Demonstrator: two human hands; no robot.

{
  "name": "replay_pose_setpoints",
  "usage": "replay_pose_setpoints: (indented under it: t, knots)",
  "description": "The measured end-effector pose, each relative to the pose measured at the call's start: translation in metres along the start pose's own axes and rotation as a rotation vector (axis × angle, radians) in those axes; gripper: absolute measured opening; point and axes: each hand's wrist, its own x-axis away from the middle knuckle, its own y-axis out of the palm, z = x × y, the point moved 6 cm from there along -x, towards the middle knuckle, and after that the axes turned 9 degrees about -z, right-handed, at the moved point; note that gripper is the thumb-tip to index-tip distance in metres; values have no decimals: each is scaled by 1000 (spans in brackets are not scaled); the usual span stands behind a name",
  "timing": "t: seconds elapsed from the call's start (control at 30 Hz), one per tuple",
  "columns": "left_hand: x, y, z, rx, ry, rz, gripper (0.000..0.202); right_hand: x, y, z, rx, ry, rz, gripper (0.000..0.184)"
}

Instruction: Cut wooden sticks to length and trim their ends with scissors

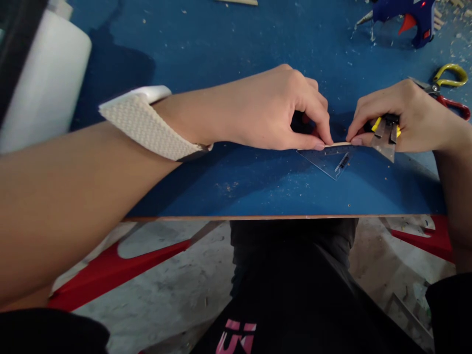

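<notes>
My left hand (280, 108) is curled, its fingertips pressing a thin pale wooden stick (337, 144) against the top edge of a clear plastic set square (328, 160) lying on the blue table (221, 177). My right hand (409, 115) grips a yellow-and-black utility knife (385, 132), blade area pointing down, and its forefinger touches the stick's right end. A white woven watch strap (147, 125) wraps my left wrist.
A blue glue gun (405, 14) lies at the far right with wood scraps beside it. Scissors with yellow and red handles (448, 86) sit behind my right hand. A white roll (44, 78) stands at far left. Red table legs (110, 268) show below.
</notes>
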Motion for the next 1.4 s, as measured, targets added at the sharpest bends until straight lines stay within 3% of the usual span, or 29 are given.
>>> replay_pose_setpoints:
  t: [1.13, 1.4]
  knots:
    - [0, -1, 2, -13, -38, 38, 27, 0, 0, 1, 57, -9, -27, 6]
    - [1, 0, 2, 13, -121, 49, 27, -4, -1, 2, 58, -5, -10, 8]
